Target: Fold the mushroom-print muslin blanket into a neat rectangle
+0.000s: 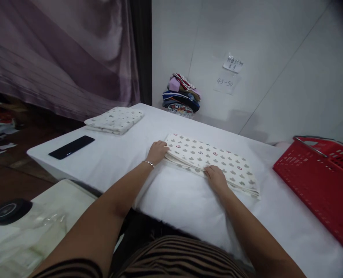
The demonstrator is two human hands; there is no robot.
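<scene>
A folded white cloth with grey and red printed motifs lies in a long strip on the white-covered table. My left hand, with a bracelet at the wrist, is closed on its left end near the front corner. At the middle of the near edge, my right hand pinches the upper layers, fingertips on top. Several layers show along that near edge. The thumbs are mostly hidden from view. Farther left on the table rests another folded white printed cloth, touched by neither hand.
A black phone lies at the table's left. On the right stands a red plastic basket. Folded clothes are stacked by the wall beyond the far edge. At lower left, a roll of black tape sits beside clear plastic.
</scene>
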